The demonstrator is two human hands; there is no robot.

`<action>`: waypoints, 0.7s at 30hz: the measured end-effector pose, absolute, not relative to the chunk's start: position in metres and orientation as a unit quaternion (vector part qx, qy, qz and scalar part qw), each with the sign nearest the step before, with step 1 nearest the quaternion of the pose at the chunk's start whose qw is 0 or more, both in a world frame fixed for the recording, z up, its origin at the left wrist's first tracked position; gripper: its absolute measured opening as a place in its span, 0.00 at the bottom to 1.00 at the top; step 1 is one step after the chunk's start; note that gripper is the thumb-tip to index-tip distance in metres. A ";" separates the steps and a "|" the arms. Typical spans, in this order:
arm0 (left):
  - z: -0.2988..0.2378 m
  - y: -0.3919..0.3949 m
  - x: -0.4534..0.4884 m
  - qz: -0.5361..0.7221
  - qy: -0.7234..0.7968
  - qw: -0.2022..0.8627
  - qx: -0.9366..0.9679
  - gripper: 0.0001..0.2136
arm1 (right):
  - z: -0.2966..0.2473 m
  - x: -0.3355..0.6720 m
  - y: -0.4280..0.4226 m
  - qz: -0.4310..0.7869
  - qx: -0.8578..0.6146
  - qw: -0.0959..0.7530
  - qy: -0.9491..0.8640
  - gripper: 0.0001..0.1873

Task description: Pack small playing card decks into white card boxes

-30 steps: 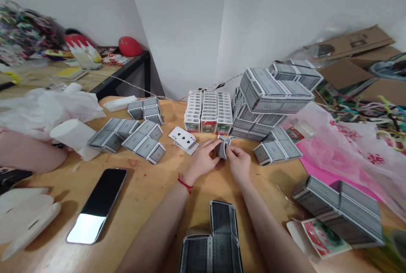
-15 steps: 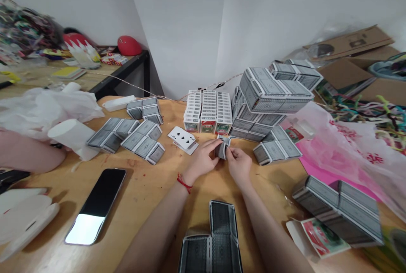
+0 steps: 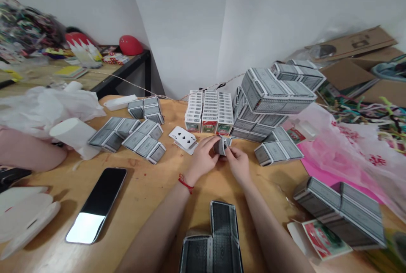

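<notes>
Near the middle of the table, my left hand and my right hand pinch a bent grey-backed playing card between them. Another small patterned piece shows just behind it, partly hidden by my fingers. To the left of my left hand lie loose playing cards, a spade card face up on top. Beyond my hands stand three rows of card boxes. Between my forearms, close to me, sits an L-shaped block made of grey-backed cards.
Card blocks are stacked at the back right, with a single block in front. More blocks lie at left. A phone rests front left. An opened card box and pink plastic bag are at right.
The card between my hands has turned and bent a little, and my right fingers have shifted slightly along its edge. The whole view has moved very slightly; other things lie as before.
</notes>
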State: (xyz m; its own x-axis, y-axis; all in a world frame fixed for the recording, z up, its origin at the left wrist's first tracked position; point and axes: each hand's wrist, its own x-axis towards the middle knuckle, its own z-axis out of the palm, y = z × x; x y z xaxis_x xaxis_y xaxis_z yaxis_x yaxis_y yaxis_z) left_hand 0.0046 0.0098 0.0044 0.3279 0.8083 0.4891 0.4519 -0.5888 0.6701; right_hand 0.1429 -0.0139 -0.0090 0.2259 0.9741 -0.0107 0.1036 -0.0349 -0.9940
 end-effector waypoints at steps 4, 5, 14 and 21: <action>0.004 0.010 0.004 0.424 0.389 0.202 0.793 0.25 | -0.006 0.145 -0.013 0.488 -0.544 0.517 -0.447 0.19; 0.004 0.010 0.005 0.423 0.386 0.203 0.794 0.25 | -0.006 0.145 -0.013 0.492 -0.541 0.518 -0.445 0.18; 0.005 0.008 0.006 0.406 0.386 0.211 0.801 0.26 | -0.013 0.141 -0.013 0.430 -0.578 0.530 -0.447 0.18; 0.005 0.009 0.006 0.403 0.411 0.211 0.790 0.26 | -0.013 0.138 -0.015 0.356 -0.606 0.523 -0.482 0.23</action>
State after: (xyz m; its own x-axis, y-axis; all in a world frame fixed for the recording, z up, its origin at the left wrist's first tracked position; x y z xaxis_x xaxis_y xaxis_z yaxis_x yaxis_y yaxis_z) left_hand 0.0060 0.0089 0.0055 0.3375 0.8190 0.4640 0.4791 -0.5738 0.6643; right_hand 0.1383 -0.0154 -0.0134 0.2814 0.9569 0.0720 0.2112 0.0115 -0.9774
